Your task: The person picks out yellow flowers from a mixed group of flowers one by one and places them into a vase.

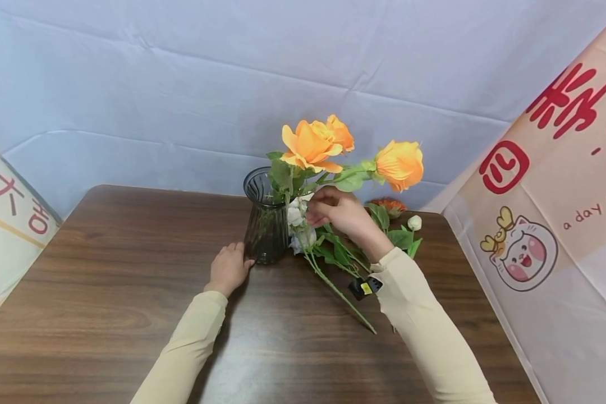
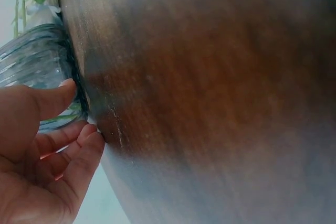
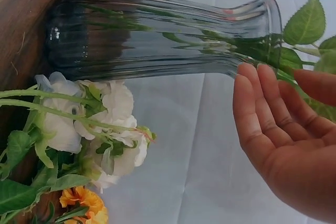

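Observation:
A dark, ribbed glass vase (image 1: pixel 266 238) stands upright on the table, with green stems inside it. Orange roses (image 1: pixel 310 147) rise above its rim and lean to the right. At the base, my left hand (image 1: pixel 229 268) holds the glass, thumb (image 2: pixel 56 98) on one side and fingers curled on the other. Beside the rim is my right hand (image 1: pixel 345 214), its fingers (image 3: pixel 252 103) loosely bent and the palm bare. The fingertips are at the rim; whether they touch it I cannot tell. White flowers (image 3: pixel 118 106) lie by the vase, below the right hand.
Right of the vase lie more cut flowers: green stems (image 1: pixel 340 294), an orange-red bloom (image 1: pixel 391 206) and a white bud (image 1: pixel 414 223). The brown wooden table (image 1: pixel 131 280) meets a pale cloth backdrop (image 1: pixel 182 112). A printed cloth (image 1: pixel 560 224) hangs at the right.

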A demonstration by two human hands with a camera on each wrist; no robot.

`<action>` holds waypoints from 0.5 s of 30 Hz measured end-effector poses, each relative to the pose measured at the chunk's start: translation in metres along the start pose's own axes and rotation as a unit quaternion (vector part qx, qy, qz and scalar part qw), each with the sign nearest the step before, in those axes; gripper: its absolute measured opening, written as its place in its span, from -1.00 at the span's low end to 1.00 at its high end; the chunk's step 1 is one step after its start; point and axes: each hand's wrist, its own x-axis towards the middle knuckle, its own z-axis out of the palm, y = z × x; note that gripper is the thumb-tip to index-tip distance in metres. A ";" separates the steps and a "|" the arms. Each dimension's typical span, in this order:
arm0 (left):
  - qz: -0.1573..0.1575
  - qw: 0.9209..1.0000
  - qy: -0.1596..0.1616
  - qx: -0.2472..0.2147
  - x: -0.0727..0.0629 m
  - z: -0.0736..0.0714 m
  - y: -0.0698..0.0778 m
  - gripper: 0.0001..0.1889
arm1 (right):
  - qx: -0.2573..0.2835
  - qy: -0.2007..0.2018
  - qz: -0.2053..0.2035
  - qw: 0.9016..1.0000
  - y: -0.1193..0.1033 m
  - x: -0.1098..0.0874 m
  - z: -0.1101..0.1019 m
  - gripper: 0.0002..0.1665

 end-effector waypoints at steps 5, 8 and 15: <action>0.001 1.000 0.003 -0.001 0.000 0.000 0.000 -0.48 | 0.018 0.000 -0.019 1.000 0.007 -0.006 -0.007 -0.79; 0.003 1.000 0.008 -0.001 0.000 0.000 -0.001 -0.49 | 0.031 -0.004 -0.020 0.999 0.011 -0.009 -0.011 -0.78; -0.001 1.000 0.001 -0.005 -0.001 -0.002 0.001 -0.48 | 0.007 -0.005 0.000 1.000 0.022 -0.018 -0.022 -0.72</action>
